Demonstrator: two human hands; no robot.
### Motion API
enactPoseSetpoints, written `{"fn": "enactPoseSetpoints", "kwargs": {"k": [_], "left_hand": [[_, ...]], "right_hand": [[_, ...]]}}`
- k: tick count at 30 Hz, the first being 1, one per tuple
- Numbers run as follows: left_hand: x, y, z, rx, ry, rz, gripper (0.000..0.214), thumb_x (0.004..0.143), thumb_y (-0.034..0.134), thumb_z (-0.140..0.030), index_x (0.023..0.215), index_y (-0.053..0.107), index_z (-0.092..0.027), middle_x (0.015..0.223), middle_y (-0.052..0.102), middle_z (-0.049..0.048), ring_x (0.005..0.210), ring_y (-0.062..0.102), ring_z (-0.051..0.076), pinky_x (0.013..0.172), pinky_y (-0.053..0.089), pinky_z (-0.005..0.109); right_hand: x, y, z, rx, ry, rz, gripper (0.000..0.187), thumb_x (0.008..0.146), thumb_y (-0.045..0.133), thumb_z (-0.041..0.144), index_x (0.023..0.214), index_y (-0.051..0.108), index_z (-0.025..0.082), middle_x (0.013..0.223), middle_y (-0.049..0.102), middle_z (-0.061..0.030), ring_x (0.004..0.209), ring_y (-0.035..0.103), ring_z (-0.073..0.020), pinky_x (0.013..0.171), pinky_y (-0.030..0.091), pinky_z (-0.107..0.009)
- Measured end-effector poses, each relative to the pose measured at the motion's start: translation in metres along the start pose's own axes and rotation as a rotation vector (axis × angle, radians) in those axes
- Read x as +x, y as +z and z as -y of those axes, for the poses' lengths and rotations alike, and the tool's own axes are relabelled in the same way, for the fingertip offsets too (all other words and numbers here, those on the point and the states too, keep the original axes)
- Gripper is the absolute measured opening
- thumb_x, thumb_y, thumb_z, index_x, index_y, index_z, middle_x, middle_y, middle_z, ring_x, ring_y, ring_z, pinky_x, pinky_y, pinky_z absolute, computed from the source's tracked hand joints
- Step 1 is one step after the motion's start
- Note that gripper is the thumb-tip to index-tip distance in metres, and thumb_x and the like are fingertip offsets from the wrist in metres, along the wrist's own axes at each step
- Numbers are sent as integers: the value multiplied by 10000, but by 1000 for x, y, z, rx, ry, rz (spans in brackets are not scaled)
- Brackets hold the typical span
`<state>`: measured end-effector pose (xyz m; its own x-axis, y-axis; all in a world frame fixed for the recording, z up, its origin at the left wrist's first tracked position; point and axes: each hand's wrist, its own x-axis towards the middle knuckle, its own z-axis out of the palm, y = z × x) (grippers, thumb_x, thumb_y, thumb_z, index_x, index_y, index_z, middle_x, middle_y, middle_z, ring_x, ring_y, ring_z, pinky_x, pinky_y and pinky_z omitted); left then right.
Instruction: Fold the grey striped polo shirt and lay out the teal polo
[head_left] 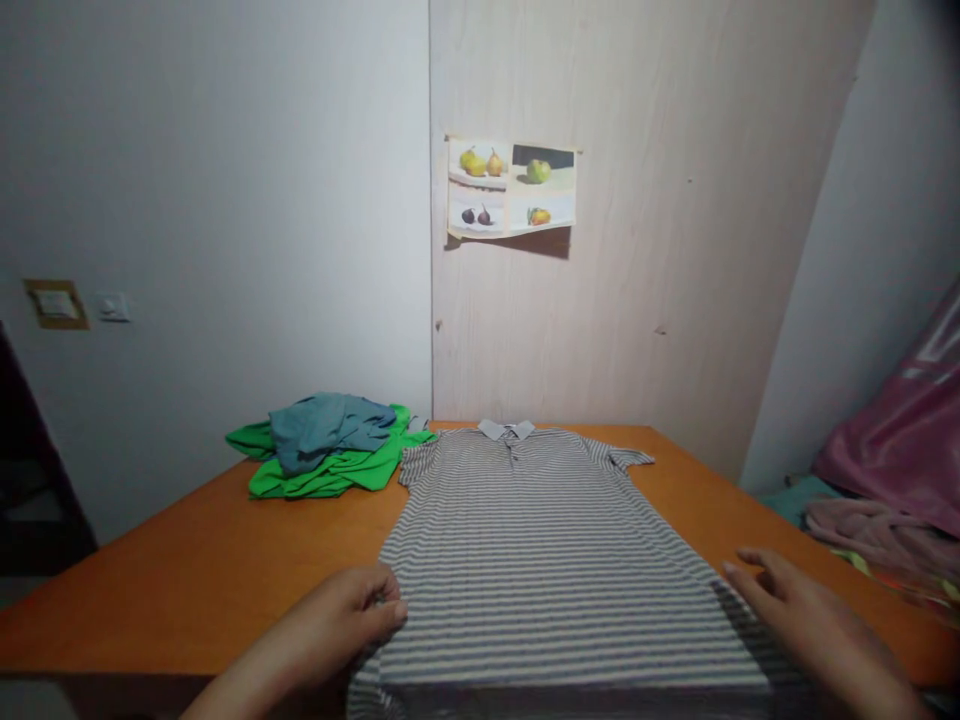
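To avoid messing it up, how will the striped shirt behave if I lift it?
The striped shirt will probably flop, since it droops over the front edge of the table. It may bunch easily, as its sleeves look rumpled.

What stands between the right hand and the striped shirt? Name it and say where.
Nothing visible: the right hand is at the right edge of the striped shirt. The clothes pile lies to the far left, out of the way.

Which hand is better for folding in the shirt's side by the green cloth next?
Probably the left hand: its curled fingers are right at that edge of the shirt. The right hand is by the opposite edge.
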<state>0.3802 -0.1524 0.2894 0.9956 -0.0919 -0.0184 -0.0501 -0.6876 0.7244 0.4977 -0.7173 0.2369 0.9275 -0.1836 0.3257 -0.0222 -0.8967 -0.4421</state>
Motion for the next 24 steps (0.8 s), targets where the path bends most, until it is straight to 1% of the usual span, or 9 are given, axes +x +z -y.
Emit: {"fn": "enactPoseSetpoints", "kwargs": {"k": [3, 5, 8, 10, 13, 17, 20, 22, 24], "left_hand": [[24, 0, 0, -59, 57, -109, 309, 836, 573, -477, 778, 639, -181, 731, 611, 1, 688, 542, 171, 588, 362, 240], [43, 1, 4, -56, 76, -170, 294, 825, 581, -463, 760, 633, -182, 700, 602, 0, 655, 533, 163, 576, 360, 239], [74, 1, 12, 50, 94, -263, 265, 838, 552, -419, 724, 612, -187, 680, 594, 3, 647, 538, 161, 569, 358, 241], [91, 0, 17, 164, 46, -344, 248, 845, 525, -384, 696, 584, -195, 691, 606, 7, 670, 566, 167, 577, 367, 242], [108, -5, 22, 251, -7, -415, 219, 866, 502, -348, 733, 594, -200, 733, 639, 12, 728, 597, 177, 616, 385, 244], [119, -11, 22, 374, -53, -473, 153, 869, 513, -287, 833, 637, -205, 873, 682, 39, 841, 617, 192, 713, 416, 265], [125, -17, 21, 478, -68, -525, 166, 874, 520, -269, 930, 663, -205, 1021, 685, 90, 1010, 598, 247, 862, 426, 340], [129, -24, 23, 532, -70, -567, 225, 895, 500, -263, 1036, 668, -212, 1159, 661, 118, 1178, 533, 287, 1007, 368, 418], [134, -31, 26, 618, -88, -614, 286, 905, 496, -263, 1139, 657, -231, 1329, 599, 121, 1345, 406, 317, 1132, 231, 501]], "right_hand": [[7, 12, 38, 69, -73, 71, 601, 873, 447, 629, 1212, 647, 176, 1181, 724, -152, 1056, 684, -313, 905, 510, -394], [11, 27, 66, 119, -148, 123, 573, 872, 454, 602, 1204, 655, 181, 1260, 695, -136, 1137, 656, -299, 969, 494, -375], [14, 55, 105, 104, -265, 166, 573, 886, 437, 555, 1227, 658, 151, 1328, 659, -135, 1244, 598, -291, 1080, 425, -373], [15, 74, 127, 67, -325, 212, 592, 896, 428, 542, 1260, 648, 131, 1348, 644, -142, 1270, 582, -286, 1104, 405, -373], [19, 99, 153, 10, -394, 260, 633, 906, 421, 549, 1314, 621, 108, 1403, 600, -154, 1321, 538, -295, 1131, 381, -389], [31, 131, 169, -70, -435, 240, 705, 906, 408, 590, 1363, 588, 84, 1485, 512, -177, 1428, 404, -331, 1193, 293, -448], [40, 153, 167, -104, -427, 195, 715, 902, 400, 602, 1360, 593, 88, 1486, 508, -186, 1425, 401, -356, 1184, 304, -495], [42, 163, 163, -108, -433, 158, 696, 902, 401, 599, 1354, 598, 107, 1470, 529, -178, 1405, 431, -359, 1176, 314, -520], [42, 169, 158, -100, -450, 130, 677, 896, 417, 601, 1348, 603, 133, 1462, 541, -164, 1394, 447, -357, 1172, 319, -530]]}}
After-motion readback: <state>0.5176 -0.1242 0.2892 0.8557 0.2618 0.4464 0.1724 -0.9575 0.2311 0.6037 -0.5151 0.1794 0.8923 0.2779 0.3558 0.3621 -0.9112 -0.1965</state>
